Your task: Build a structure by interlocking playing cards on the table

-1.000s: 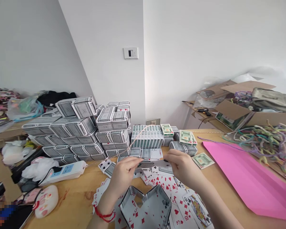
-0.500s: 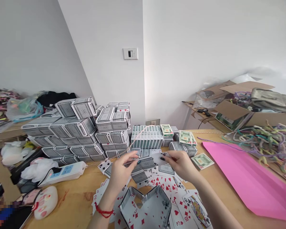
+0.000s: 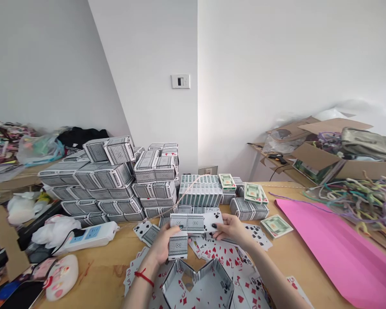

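Both my hands hold a joined strip of playing cards with grey patterned backs, above the loose cards. My left hand grips its left end, thumb in front, where one patterned card section hangs downward. At the right end my right hand pinches a white card face with a black ace showing. Just below them stands a heart-shaped open frame with walls of folded cards. Loose face-up playing cards lie under and around the frame.
Blocks of folded cards are stacked at the back left. Green card boxes sit at right, beside a pink sheet. A power strip and a white plush-like object lie at left. Tangled yarn and a cardboard box are far right.
The card strip has turned so its patterned backs face me more squarely, with a section now hanging at left. My right hand has moved slightly down. The view has shifted a little.
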Motion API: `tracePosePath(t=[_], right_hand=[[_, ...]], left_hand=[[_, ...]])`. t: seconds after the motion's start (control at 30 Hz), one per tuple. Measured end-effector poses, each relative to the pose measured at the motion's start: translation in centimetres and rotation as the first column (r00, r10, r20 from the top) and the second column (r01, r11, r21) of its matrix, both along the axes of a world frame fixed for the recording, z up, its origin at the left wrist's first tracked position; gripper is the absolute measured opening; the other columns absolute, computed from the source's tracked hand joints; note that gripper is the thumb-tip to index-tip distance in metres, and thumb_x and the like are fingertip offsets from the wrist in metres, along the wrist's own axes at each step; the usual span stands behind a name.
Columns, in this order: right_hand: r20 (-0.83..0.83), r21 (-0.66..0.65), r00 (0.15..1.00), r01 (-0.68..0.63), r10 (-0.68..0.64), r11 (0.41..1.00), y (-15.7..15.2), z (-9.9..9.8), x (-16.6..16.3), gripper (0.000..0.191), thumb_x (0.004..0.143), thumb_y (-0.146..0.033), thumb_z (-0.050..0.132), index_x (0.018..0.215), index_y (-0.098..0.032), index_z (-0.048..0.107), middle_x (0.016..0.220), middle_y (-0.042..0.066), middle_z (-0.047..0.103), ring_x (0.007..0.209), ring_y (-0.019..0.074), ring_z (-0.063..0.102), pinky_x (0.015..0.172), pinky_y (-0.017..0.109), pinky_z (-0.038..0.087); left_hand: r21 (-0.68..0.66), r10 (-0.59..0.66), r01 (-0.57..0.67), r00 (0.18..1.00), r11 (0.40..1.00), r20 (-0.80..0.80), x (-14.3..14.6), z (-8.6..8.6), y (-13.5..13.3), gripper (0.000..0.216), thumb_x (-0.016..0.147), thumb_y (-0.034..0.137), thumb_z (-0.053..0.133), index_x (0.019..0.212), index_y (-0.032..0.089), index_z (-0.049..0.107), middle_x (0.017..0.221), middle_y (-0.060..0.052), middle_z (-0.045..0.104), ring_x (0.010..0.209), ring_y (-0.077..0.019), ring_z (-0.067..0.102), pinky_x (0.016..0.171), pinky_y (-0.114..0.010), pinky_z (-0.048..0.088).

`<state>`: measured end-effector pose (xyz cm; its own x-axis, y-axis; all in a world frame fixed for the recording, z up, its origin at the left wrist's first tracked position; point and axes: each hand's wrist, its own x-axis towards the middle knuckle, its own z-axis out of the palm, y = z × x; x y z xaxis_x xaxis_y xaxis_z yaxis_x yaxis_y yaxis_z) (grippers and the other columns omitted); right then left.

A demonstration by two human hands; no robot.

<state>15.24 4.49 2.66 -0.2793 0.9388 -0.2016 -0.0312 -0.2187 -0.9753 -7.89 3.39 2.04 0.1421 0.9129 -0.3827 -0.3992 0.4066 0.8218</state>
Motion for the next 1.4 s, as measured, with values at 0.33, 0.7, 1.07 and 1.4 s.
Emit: tracePosePath(t=[0.33, 0.7, 1.07, 1.4], right_hand=[[-0.016, -0.037, 0.999, 0.037, -0.037, 0.999, -0.3, -2.1, -0.1, 0.039, 0.070, -0.053, 0.058, 0.063, -0.017, 0.047, 0.054, 0.002, 0.064, 0.038, 0.0114, 0.057, 0.036, 0.021, 0.044], [-0.099, -0.075, 0.977, 0.181, -0.188, 0.981, -1.1, -2.0, -0.8, 0.039, 0.063, -0.054, 0.064, 0.057, -0.017, 0.053, 0.050, 0.001, 0.062, 0.039, 0.0118, 0.055, 0.041, 0.024, 0.045], [-0.041, -0.038, 0.971, 0.232, -0.234, 0.972, -1.2, -2.2, -0.8, 0.040, 0.063, -0.057, 0.061, 0.057, -0.019, 0.051, 0.053, 0.002, 0.062, 0.041, 0.0153, 0.056, 0.042, 0.028, 0.047], [-0.123, -0.091, 0.982, 0.132, -0.143, 0.987, -1.1, -3.2, -0.8, 0.039, 0.064, -0.054, 0.064, 0.058, -0.017, 0.054, 0.052, 0.000, 0.062, 0.040, 0.0113, 0.054, 0.042, 0.024, 0.045]], left_hand=[[-0.031, 0.006, -0.008, 0.999, 1.000, -0.054, 0.5, -1.0, 0.5, 0.022, 0.065, 0.015, 0.067, 0.085, 0.013, 0.058, 0.066, -0.008, 0.071, 0.063, -0.0252, 0.069, 0.052, -0.034, 0.056], [0.011, 0.093, -0.093, 0.990, 0.996, -0.102, 1.2, -1.3, 0.1, 0.020, 0.062, 0.015, 0.069, 0.079, 0.014, 0.058, 0.064, -0.007, 0.070, 0.060, -0.0258, 0.068, 0.046, -0.032, 0.055], [0.050, 0.121, -0.117, 0.989, 0.992, -0.082, 1.3, -1.2, -0.1, 0.022, 0.063, 0.017, 0.068, 0.082, 0.014, 0.058, 0.067, -0.007, 0.071, 0.061, -0.0257, 0.068, 0.048, -0.033, 0.056], [0.032, 0.083, -0.080, 0.990, 0.996, -0.110, 1.6, -0.7, -0.4, 0.023, 0.063, 0.017, 0.068, 0.083, 0.014, 0.058, 0.063, -0.006, 0.070, 0.061, -0.0255, 0.068, 0.046, -0.031, 0.054]])
